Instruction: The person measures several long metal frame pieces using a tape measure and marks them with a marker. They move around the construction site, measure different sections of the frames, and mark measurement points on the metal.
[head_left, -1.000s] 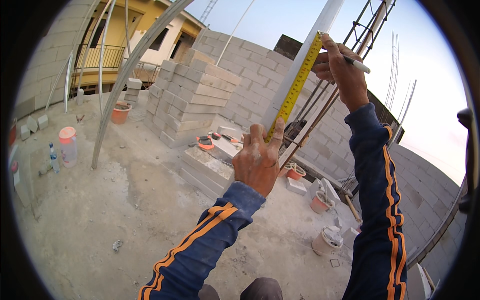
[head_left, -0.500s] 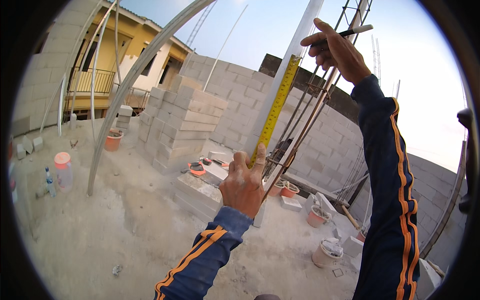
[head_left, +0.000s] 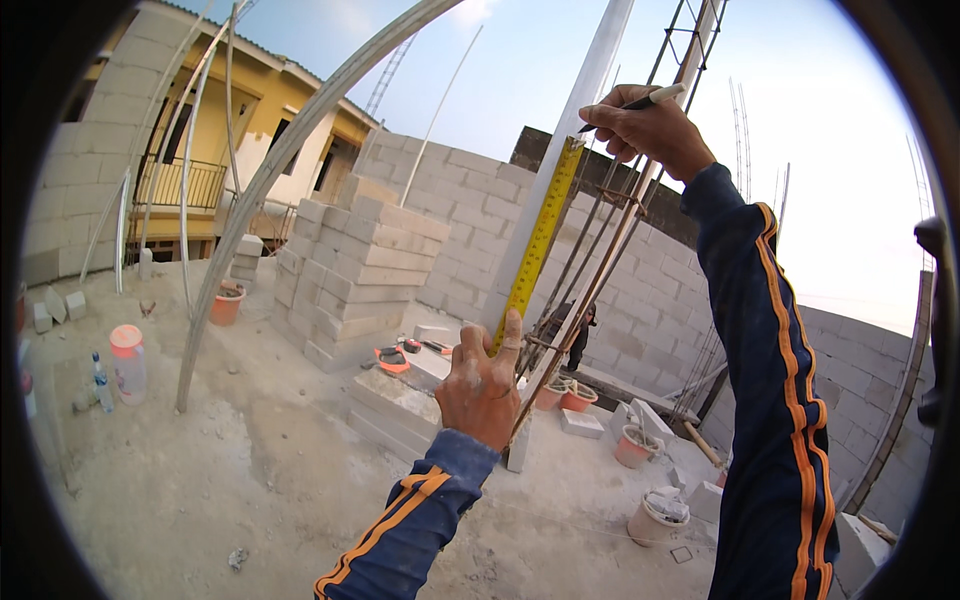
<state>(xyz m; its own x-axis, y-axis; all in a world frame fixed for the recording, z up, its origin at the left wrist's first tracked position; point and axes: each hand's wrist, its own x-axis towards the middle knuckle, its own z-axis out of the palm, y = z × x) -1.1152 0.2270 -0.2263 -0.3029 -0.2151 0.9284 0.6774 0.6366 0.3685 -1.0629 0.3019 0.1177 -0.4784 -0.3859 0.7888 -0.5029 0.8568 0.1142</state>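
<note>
A yellow tape measure [head_left: 541, 235] is drawn out along a long pale upright bar [head_left: 594, 80]. My left hand [head_left: 482, 385] is closed on the tape's lower end; the thumb and fingers hide any case. At the tape's upper end my right hand [head_left: 655, 135] pinches a dark marker pen [head_left: 660, 96] with a white end. The pen's dark tip points left at the bar, close to the tape's end; I cannot tell whether it touches. Tied steel rebar [head_left: 612, 195] stands just right of the bar.
Stacked pale blocks [head_left: 350, 262] stand left of the bar, with an orange-handled tool [head_left: 392, 359] on low blocks nearby. Buckets [head_left: 652, 520] and a mallet-like tool [head_left: 703, 442] lie to the right. A bent grey pole [head_left: 240, 205] arcs across the left. A person [head_left: 580, 335] stands behind the rebar.
My right hand has come down and left, turning the pen from lying across the open fingers to a pinch with its tip by the tape's end. The left hand keeps its hold.
</note>
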